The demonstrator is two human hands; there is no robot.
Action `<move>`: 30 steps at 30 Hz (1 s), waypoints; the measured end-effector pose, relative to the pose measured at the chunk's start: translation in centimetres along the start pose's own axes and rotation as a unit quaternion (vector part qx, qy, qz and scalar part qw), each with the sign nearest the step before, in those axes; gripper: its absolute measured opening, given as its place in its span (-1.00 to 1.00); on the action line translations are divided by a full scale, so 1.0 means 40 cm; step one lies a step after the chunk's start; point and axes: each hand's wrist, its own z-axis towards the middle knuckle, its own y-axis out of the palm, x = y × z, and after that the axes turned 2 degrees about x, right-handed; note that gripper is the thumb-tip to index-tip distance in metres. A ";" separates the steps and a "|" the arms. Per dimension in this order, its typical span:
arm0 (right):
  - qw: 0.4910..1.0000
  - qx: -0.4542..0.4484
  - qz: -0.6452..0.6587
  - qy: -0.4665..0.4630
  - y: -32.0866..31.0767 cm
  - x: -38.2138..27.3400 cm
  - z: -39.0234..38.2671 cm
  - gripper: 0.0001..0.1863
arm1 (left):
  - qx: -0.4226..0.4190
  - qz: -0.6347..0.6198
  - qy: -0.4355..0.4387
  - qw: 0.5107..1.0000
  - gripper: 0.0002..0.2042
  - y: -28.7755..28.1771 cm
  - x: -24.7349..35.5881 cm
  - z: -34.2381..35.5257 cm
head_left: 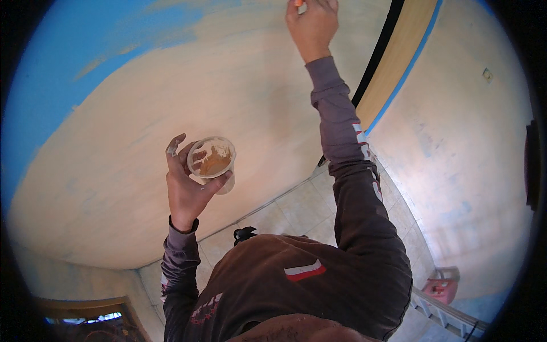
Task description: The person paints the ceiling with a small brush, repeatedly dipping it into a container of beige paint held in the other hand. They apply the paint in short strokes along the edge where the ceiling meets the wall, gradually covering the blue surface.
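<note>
Cream-coated wall [142,114] fills the view, blue paint left only along its upper left edge, and the left hand [185,188] has its fingers wrapped round a small clear cup [212,159] of tan paint, held upright just off the wall's middle. Right hand [312,25] is stretched well above and to the right of the cup, closed on an orange-tipped tool [298,3] at the wall's top edge; below lies tiled floor [296,211].
</note>
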 end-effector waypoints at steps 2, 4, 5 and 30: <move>1.000 -0.002 0.019 0.008 -0.005 -0.044 0.003 -0.72 | -0.002 0.000 -0.004 1.000 0.01 0.001 0.005 0.000; 0.999 0.014 0.035 -0.003 -0.003 -0.073 -0.002 -0.73 | -0.006 -0.004 -0.006 1.000 0.01 0.000 0.001 0.000; 0.999 0.010 0.042 -0.005 -0.003 -0.087 -0.008 -0.72 | -0.005 -0.001 -0.008 1.000 0.02 -0.001 -0.002 -0.001; 0.894 -0.020 0.424 0.144 -0.013 -0.307 -0.014 -0.81 | -0.003 0.044 -0.014 0.999 0.02 -0.001 0.007 0.009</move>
